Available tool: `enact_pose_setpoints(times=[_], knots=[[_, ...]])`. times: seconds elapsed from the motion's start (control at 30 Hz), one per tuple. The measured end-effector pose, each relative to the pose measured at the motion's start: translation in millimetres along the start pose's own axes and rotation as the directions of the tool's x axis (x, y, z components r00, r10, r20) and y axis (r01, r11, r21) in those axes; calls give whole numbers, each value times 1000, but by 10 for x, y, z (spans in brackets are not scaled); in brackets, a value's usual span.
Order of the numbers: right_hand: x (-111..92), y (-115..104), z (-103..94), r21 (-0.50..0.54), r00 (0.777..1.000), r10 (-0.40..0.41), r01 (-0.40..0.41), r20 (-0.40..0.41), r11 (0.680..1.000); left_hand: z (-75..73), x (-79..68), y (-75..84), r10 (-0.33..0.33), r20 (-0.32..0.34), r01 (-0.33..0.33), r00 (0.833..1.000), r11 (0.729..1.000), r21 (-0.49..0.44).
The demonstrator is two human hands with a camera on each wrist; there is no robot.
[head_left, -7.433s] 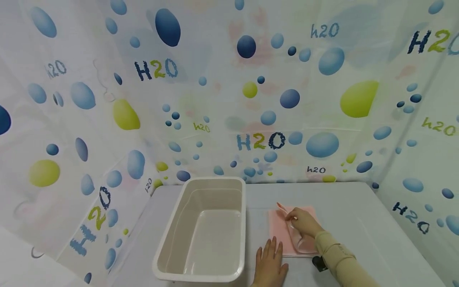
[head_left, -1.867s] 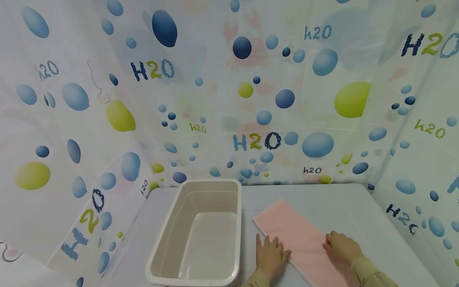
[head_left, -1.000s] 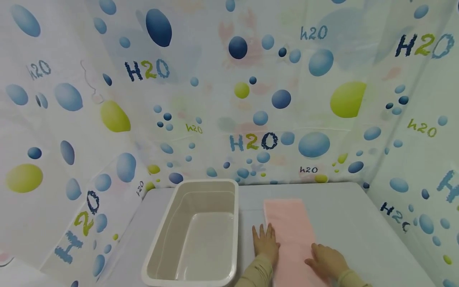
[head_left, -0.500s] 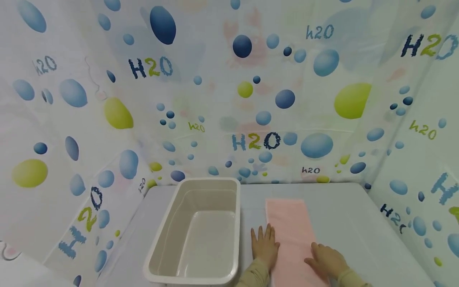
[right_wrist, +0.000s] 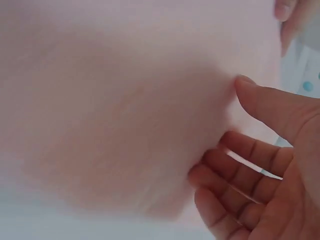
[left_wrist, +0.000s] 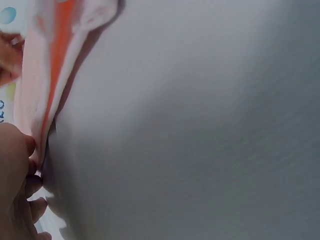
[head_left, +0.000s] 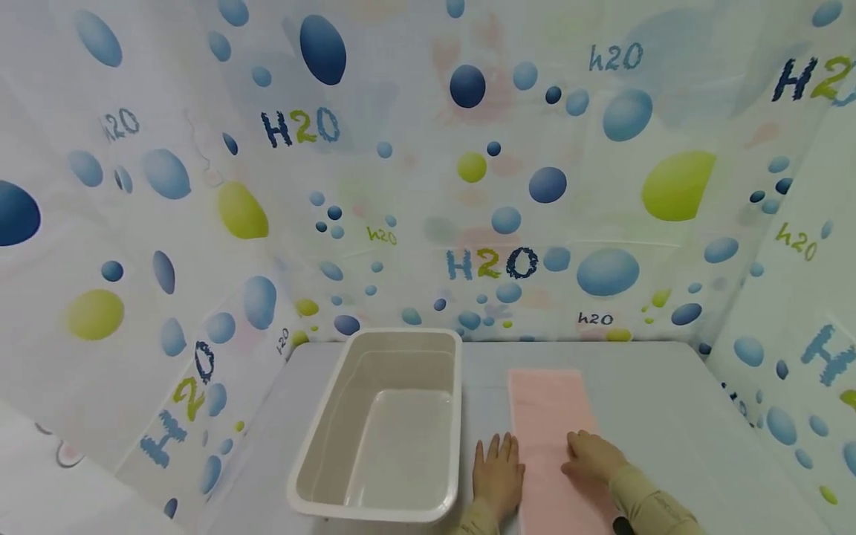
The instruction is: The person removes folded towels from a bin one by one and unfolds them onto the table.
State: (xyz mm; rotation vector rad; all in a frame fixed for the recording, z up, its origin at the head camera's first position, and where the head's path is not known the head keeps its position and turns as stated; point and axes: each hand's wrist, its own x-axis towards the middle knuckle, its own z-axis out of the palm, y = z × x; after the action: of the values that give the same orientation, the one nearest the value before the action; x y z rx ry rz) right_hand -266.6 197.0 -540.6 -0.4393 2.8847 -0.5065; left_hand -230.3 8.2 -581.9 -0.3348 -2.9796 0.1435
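A pink towel (head_left: 548, 431), folded into a long strip, lies lengthwise in front of me; its near end runs out of the head view. My left hand (head_left: 498, 475) rests along its left edge with straight fingers. In the left wrist view that hand (left_wrist: 15, 185) touches the towel's layered edge (left_wrist: 42, 100), where a deeper orange shows inside the fold. My right hand (head_left: 591, 457) is over the towel's right half. In the right wrist view its fingers (right_wrist: 240, 165) bend loosely, with the thumb apart from them, touching the cloth; no pinch is visible.
A beige plastic basin (head_left: 294, 475) stands left of my left hand on the pale table (head_left: 689, 431). Part of a small black object (head_left: 623, 526) shows by my right sleeve. Curtains (head_left: 414, 186) printed with bubbles enclose the table at the back and sides.
The towel, earlier a square with a flap being lifted, became a long strip and was turned from slanted to straight. My right hand has just moved from its right edge onto its surface.
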Motion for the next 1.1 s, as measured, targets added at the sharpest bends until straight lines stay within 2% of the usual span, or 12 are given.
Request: enact_pose_setpoints(times=[0.23,0.3,0.43,0.6,0.87,1.0,1.1], knots=[[291,-224,196,73,989,-110,117,-94,990,40,-88,-53,23,-25,-24,999,999,-44],[355,-273,227,69,983,-158,164,-92,984,46,-104,-73,30,-23,-31,999,998,-63],[445,-342,236,21,967,-253,253,-33,967,86,-123,-112,44,-45,-46,998,997,-56],[485,-363,230,-85,941,-338,337,0,938,189,-133,-143,54,-108,-60,993,997,-49],[486,-423,185,-154,923,-386,379,-12,912,182,-141,-179,82,-80,-90,993,990,-107],[507,-499,151,-158,934,-355,356,36,921,181,-151,-204,85,-73,-97,994,977,-188],[547,-491,199,-166,952,-298,305,64,938,181,-168,-210,77,-65,-92,995,958,-271]])
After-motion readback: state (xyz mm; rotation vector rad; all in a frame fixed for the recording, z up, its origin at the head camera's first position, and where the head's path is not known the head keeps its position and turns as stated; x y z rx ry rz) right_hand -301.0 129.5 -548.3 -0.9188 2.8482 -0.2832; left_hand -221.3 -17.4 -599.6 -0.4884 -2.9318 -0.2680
